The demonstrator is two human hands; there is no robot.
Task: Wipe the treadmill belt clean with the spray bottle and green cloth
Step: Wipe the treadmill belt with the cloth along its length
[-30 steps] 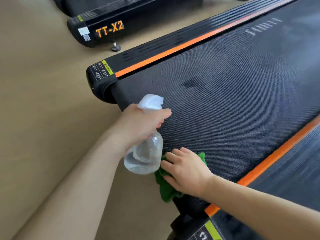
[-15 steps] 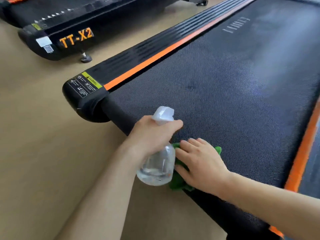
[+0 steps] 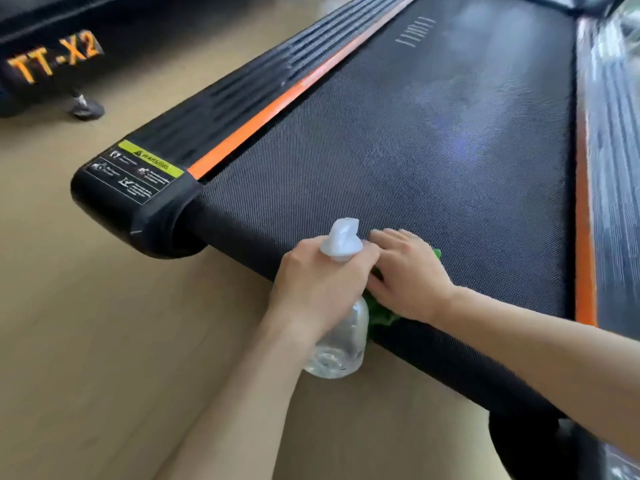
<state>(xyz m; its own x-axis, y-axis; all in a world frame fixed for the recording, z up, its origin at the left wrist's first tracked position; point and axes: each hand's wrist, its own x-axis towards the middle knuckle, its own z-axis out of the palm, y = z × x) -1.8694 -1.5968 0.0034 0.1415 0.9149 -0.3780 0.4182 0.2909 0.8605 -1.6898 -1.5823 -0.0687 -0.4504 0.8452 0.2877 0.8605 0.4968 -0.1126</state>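
The black woven treadmill belt point(image 3: 398, 140) runs from its rear end up and away to the right. My left hand point(image 3: 318, 285) grips the neck of a clear spray bottle point(image 3: 341, 344) with a white nozzle, held just off the belt's rear edge. My right hand point(image 3: 408, 275) presses flat on the green cloth point(image 3: 379, 313) at that rear edge. Most of the cloth is hidden under the hand; green shows below the palm and past the fingers.
Orange stripes and black ribbed side rails point(image 3: 256, 98) flank the belt. A rounded end cap with a warning label point(image 3: 138, 171) sits at the left corner. A second treadmill marked TT-X2 point(image 3: 52, 60) stands at the upper left on the tan floor point(image 3: 86, 341).
The view has swung so the belt looks straighter on. My right hand and the cloth have shifted along the rear edge, close against the bottle. The dark damp spot no longer shows.
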